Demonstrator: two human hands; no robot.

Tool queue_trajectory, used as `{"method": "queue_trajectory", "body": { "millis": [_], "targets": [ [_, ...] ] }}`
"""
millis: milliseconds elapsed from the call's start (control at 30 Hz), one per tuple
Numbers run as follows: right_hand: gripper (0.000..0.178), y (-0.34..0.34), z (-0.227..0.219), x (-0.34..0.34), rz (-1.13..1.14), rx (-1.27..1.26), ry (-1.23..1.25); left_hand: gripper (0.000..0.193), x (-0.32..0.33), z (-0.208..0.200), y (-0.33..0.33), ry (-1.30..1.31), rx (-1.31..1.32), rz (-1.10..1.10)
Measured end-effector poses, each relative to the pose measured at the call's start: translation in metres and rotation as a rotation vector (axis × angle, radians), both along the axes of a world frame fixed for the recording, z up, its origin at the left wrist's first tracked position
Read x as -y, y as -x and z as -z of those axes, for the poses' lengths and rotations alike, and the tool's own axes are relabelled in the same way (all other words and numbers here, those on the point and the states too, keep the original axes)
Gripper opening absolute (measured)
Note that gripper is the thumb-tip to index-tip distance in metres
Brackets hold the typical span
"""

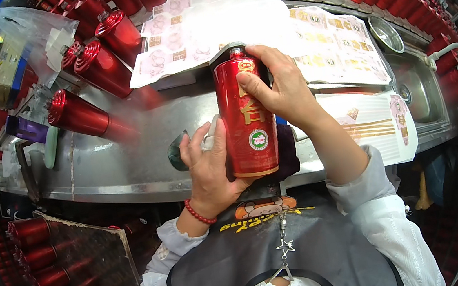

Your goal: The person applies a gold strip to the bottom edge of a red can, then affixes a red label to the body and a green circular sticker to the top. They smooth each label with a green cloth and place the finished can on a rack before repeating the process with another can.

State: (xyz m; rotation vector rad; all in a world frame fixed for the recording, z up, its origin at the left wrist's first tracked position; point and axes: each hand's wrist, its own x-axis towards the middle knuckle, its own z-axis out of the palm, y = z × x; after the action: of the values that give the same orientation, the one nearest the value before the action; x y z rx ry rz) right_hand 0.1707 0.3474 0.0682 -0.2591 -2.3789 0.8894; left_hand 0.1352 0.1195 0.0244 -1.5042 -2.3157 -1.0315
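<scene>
Head view: red bottle (242,112), round label (258,139) already on, was over the counter's near edge (129,183), right hand (282,85) gripping its upper part, left hand (209,166) half-open, bracing its base; sticker sheets (338,48) seemed partly unused, glare permitting.

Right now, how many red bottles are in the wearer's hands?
1: the red bottle, with the right hand at its upper part and the left hand at its lower part. More bottles surround the worktop, some partly hidden.
</scene>
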Motion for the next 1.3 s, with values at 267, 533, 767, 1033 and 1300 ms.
{"method": "queue_trajectory", "body": {
  "millis": [267, 533, 767, 1033, 1300],
  "targets": [
    [0.052, 0.0, -0.004, -0.005, -0.086, 0.083, 0.215, 0.111, 0.0, 0.004, 0.002, -0.023, 0.003, 0.02],
    [0.063, -0.003, -0.004, -0.014, -0.203, 0.096, 0.396, 0.112, 0.001, 0.007, 0.004, -0.02, -0.005, 0.025],
    [0.073, -0.005, -0.006, -0.008, -0.146, 0.152, 0.28, 0.112, 0.0, 0.009, 0.005, -0.03, 0.007, 0.03],
    [0.063, -0.006, 0.006, -0.015, -0.193, 0.106, 0.376, 0.11, -0.001, 0.015, 0.006, -0.056, -0.022, 0.032],
    [0.064, -0.01, 0.001, -0.015, -0.248, 0.117, 0.416, 0.11, -0.001, 0.018, 0.008, -0.069, -0.003, 0.049]
  ]
}}
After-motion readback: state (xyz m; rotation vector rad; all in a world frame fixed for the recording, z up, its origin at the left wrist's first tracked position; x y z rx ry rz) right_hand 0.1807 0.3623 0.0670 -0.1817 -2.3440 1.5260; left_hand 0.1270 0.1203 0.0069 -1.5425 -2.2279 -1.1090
